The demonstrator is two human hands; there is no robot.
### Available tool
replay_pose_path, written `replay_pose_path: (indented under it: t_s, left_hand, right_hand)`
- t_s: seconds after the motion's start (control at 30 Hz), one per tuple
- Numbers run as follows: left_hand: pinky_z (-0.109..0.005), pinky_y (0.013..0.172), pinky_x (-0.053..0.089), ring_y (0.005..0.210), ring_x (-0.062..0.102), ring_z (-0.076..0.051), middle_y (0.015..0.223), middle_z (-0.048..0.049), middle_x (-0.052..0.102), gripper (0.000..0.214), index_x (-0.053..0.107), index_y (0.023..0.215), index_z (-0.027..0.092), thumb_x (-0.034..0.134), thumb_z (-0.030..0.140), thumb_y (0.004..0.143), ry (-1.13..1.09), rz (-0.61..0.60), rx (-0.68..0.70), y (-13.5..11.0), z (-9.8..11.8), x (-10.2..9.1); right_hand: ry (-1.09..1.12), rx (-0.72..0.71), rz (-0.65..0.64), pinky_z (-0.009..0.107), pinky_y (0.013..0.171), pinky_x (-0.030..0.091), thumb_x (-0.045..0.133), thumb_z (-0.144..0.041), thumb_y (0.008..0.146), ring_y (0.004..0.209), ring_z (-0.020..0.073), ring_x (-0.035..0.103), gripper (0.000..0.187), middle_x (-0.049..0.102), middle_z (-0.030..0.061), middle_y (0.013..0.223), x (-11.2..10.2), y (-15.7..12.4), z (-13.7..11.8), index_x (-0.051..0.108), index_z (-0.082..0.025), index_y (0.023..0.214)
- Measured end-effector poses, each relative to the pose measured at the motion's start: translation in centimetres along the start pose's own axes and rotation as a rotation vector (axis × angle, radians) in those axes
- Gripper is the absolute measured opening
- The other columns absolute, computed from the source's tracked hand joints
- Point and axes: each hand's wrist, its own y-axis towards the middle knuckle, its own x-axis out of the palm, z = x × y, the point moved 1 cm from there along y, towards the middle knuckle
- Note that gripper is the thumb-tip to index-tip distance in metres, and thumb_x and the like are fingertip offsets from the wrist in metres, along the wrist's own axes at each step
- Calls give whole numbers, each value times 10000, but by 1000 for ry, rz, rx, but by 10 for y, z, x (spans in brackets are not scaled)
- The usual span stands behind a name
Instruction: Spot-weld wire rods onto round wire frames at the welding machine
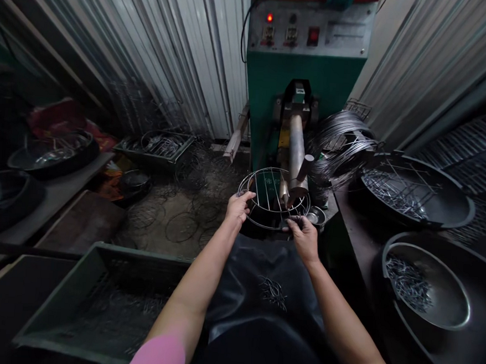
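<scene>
A round wire rack (263,209), with two rings and straight bars across, is held level at the machine. My left hand (238,208) grips its left rim, thumb on top. Closed on the near right rim is my right hand (302,233); whether its fingertips also pinch a small wire piece is too dark to tell. The welding machine's thick metal arm (296,144) comes down over the rack, its copper-coloured tip (284,193) inside the ring outline. Several short bent wire pieces (273,293) lie on the black apron (245,271) over my lap.
A coil of wire (345,142) sits right of the machine. Large pans (465,211) with metal pieces and a bowl (455,294) of bent wires stand at right. At left are a green crate (56,316), a tray of wire parts (174,155) and wire rings (181,226) on the floor.
</scene>
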Motion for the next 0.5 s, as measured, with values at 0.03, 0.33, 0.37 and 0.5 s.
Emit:
replay_pose_path:
  t_s: [0.03,0.33,0.37,0.5]
  left_hand:
    - [-164,369,136,394,251,-14,501,91,346,315,470,637,167,711,207,439,-3,-4,-2,0,-1,0]
    - [-161,371,113,398,252,-12,518,90,364,354,473,678,170,714,202,421,-34,7,6,-9,-1,-4]
    - [-161,370,114,396,244,-12,516,92,358,350,472,675,170,712,199,422,-39,7,4,-10,0,-4]
    - [-157,361,119,395,249,-14,515,89,360,340,465,654,168,710,190,419,-71,10,0,-10,0,-2]
  right_hand:
    - [0,4,0,266,529,477,659,-473,681,541,162,631,303,615,2,674,0,0,0,578,-185,729]
    - [-20,-15,3,280,516,487,655,-505,671,561,182,640,315,645,25,716,-1,-5,-1,575,-204,719]
    - [-27,-23,6,278,519,486,655,-499,674,554,178,638,311,643,22,717,-1,-5,-1,575,-202,723]
    - [-65,-69,16,262,535,477,650,-461,691,558,166,642,283,633,10,712,-2,-4,-3,578,-191,733]
